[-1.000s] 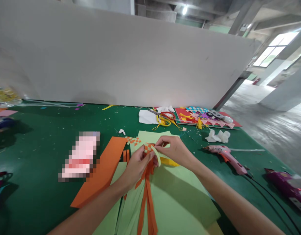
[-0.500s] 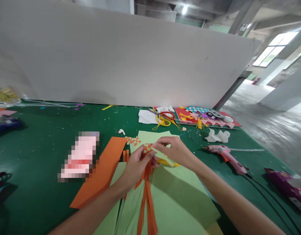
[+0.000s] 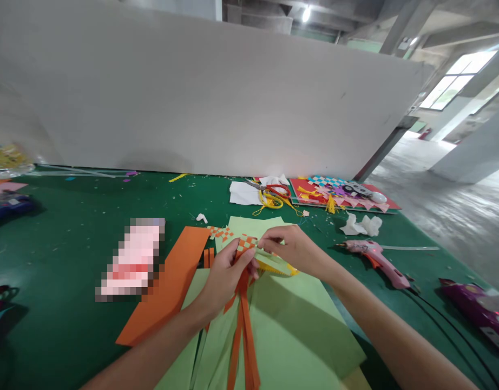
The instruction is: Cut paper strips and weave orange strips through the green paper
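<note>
My left hand point(image 3: 229, 271) pinches a woven paper piece point(image 3: 246, 244) with an orange and light green checker pattern. Long orange paper strips point(image 3: 246, 341) hang from it toward me. My right hand point(image 3: 288, 246) is closed, with thumb and fingertips together at the right side of the weave, on the light green strips point(image 3: 274, 261). Something yellow with a fringed edge point(image 3: 292, 269) shows just below that hand. Beneath both hands lie light green paper sheets point(image 3: 302, 319). Another checkered woven piece point(image 3: 221, 233) rests on the paper beyond my left hand.
An orange sheet point(image 3: 168, 287) lies at left beside a pixelated pink item point(image 3: 131, 257). Scissors point(image 3: 274, 189) and yellow cord are at the back. At right are a pink glue gun point(image 3: 373, 257), crumpled tissue point(image 3: 361, 225) and a purple object point(image 3: 477, 311). A white panel point(image 3: 192, 97) borders the table.
My right hand has shifted slightly right, off the top of the woven piece, so more of its checker pattern shows. My left hand stays nearly in place.
</note>
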{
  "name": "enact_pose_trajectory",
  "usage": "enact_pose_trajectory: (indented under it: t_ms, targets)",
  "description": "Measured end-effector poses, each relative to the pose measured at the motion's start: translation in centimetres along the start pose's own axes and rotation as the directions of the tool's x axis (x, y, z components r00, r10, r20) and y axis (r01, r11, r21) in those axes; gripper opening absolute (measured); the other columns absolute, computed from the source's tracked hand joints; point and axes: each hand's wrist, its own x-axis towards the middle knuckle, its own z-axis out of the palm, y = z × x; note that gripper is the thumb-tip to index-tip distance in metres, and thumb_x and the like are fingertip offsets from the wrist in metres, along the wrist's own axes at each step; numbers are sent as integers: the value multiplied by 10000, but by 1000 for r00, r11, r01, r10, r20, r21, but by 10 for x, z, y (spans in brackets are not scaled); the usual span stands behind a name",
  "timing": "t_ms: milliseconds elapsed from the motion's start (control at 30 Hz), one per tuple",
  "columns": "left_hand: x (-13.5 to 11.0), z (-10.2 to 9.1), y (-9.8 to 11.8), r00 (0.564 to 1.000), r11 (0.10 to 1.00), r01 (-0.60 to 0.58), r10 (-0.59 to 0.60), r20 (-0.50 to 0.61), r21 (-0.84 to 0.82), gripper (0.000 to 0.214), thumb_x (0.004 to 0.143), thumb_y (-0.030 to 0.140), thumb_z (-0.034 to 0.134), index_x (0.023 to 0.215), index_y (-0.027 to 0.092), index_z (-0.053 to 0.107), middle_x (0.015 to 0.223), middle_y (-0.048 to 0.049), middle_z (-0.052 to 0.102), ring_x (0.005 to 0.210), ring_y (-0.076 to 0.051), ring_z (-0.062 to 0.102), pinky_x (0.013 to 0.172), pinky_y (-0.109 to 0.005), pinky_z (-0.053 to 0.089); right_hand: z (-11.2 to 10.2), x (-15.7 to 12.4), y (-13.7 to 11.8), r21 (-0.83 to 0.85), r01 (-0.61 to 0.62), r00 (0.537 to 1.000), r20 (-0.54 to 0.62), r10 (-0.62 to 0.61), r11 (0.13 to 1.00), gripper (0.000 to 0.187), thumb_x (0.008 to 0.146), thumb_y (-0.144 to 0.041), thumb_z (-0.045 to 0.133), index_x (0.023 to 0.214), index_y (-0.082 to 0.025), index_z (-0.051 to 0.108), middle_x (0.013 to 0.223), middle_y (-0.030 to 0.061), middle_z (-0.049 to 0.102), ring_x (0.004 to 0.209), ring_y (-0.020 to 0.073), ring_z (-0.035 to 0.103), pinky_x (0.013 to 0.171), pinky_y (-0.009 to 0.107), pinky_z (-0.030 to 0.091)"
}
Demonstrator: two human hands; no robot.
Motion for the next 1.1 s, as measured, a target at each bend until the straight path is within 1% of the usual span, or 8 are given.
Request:
enact_pose_trajectory:
  t_ms: [200,300,400,467,633,900,1033,1100]
  targets:
    - [-2,2,6,1000,1000,7,-7,7,-11,216,855,352,567,755,184,477,641,34,617,526,-100,587,548,-213,459,-3,-2,1,-13,9,999,37,-8,1000,210,842,-278,536,730,-164,673,689,10,653,636,117,560,574,216,404]
    - [-1,2,6,1000,999,19,-19,-2,-28,188,847,355,579,814,191,492,631,37,627,527,-108,595,543,-213,455,-1,-3,-2,-5,43,998,-38,-43,999,143,819,-272,584,887,-177,666,745,16,678,664,127,596,631,230,444]
    - [0,1,5,999,998,39,-40,-30,-43,234,821,381,606,765,193,476,630,28,640,534,-120,608,567,-229,467,5,-3,-4,-57,105,990,-86,-110,993,272,831,-209,559,1095,-200,620,784,19,685,685,135,611,679,253,463]
    - [0,2,4,998,998,48,-49,-32,-48,262,803,404,619,740,189,483,649,16,651,537,-127,611,579,-242,475,9,-3,-3,-90,151,985,-75,-158,984,317,852,-170,513,1151,-218,605,884,34,696,736,140,621,710,262,468]
    - [-2,4,7,999,996,45,-47,-12,-82,259,844,428,554,774,179,534,664,2,657,546,-131,606,595,-252,482,15,-2,3,-91,237,967,-76,-244,967,308,876,-122,469,1108,-230,640,1013,32,684,853,142,619,741,241,460]
    - [-3,2,7,995,987,97,-99,-7,-130,287,851,457,537,882,177,589,680,-9,660,558,-143,614,586,-252,482,16,-2,4,-142,279,954,-71,-291,950,270,899,-149,465,1047,-232,675,856,32,683,758,139,607,704,236,448]
    - [-2,2,6,995,986,100,-102,-11,-131,295,831,471,556,805,178,574,673,-13,659,555,-145,614,592,-258,491,17,-2,5,-146,273,955,-77,-286,951,315,902,-162,457,1157,-237,626,982,48,685,816,150,616,733,253,462]
    - [-2,2,7,994,985,107,-109,-11,-138,289,826,471,560,808,183,571,667,-9,659,539,-144,610,588,-260,495,17,-2,6,-155,285,953,-57,-297,946,326,905,-159,448,1161,-247,629,950,47,685,808,152,614,731,258,463]
